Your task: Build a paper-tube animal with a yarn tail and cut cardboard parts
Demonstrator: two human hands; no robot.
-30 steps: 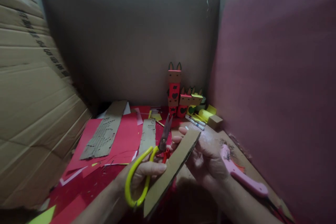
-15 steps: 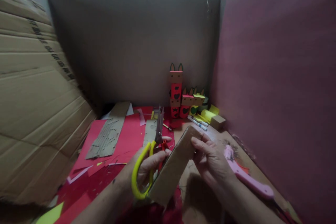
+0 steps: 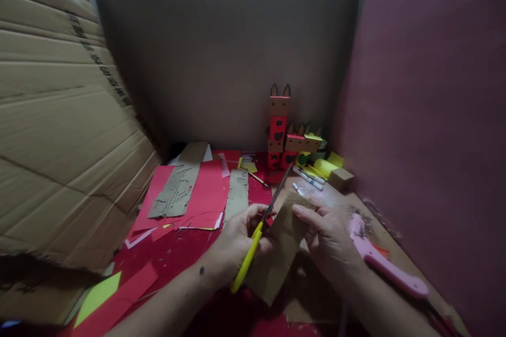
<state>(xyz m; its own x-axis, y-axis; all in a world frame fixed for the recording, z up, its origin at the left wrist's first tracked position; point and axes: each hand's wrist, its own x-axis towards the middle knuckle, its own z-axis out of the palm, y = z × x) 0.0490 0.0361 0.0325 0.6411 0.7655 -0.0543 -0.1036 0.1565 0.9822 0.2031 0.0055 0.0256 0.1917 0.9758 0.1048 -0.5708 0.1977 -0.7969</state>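
Yellow-handled scissors [image 3: 248, 257] are in my left hand [image 3: 242, 237], whose fingers are closed round them. Their blades look closed and point up and to the right. A small red piece [image 3: 270, 219] shows at the fingertips of that hand, partly hidden. My right hand [image 3: 330, 231] pinches the upper right edge of a brown cardboard strip [image 3: 281, 253] between thumb and fingers. The strip is tilted and lies between both hands, its left edge beside my left fingers.
Cardboard animal figures [image 3: 279, 126] stand at the back beside markers [image 3: 310, 178] and a yellow roll [image 3: 324, 167]. A pink-handled tool [image 3: 395, 272] lies at right. Red sheets [image 3: 205, 187] and cardboard pieces [image 3: 176, 189] lie at left. A large cardboard panel [image 3: 59, 131] stands far left.
The scissors have turned in my left hand, from upright to leaning right, with their handles now seen edge-on. The strip has tilted in my right hand. The whole view has shifted slightly.
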